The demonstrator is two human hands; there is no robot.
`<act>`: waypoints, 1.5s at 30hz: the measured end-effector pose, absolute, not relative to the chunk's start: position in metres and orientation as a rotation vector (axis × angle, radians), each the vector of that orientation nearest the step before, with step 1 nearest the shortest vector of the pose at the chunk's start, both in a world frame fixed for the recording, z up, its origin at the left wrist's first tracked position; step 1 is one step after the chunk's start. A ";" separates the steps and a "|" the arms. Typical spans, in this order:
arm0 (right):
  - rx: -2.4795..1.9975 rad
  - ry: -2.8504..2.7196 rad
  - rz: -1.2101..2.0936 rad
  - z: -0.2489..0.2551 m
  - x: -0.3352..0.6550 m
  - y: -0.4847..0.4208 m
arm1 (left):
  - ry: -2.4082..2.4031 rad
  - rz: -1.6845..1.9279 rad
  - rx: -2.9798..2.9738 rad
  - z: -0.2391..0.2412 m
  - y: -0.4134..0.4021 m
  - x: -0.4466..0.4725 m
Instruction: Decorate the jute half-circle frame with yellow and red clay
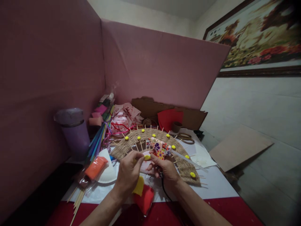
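My left hand is closed, pinching a small yellow disc that looks like soft clay. My right hand grips a flower-patterned hot glue gun, and its thumb reaches close to the disc; whether it touches, I cannot tell. A long pale glue stick juts from the gun's back end. Beyond both hands lies a fan-shaped piece woven of brown cord on thin sticks, with several yellow dots along it. Below the hands are a yellow clay piece and a red packet.
Left stand a purple lidded bin and an orange clay packet over a white paper plate. Thin wooden sticks lie at the front left. Scissors, a small brown pot and red sheets are at the back.
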State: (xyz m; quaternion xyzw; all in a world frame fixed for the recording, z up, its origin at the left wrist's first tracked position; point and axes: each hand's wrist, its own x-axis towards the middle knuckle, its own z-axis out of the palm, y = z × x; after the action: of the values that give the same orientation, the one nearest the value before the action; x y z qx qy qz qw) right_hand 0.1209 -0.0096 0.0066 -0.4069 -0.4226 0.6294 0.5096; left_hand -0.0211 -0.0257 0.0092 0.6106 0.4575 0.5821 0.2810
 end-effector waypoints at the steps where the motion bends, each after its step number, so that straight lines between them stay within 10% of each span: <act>1: -0.994 -1.005 1.517 0.006 0.121 -0.009 | 1.247 1.564 1.625 0.009 -0.025 -0.022; 45: -0.905 -0.947 1.435 -0.006 0.125 0.000 | 0.791 1.288 0.852 0.004 -0.013 -0.022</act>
State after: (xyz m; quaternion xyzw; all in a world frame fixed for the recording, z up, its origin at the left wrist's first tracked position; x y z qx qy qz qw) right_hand 0.1253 -0.0002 -0.0060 -0.3845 -0.4026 0.6098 0.5640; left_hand -0.0221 -0.0129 0.0038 0.3746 0.3475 0.5664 0.6466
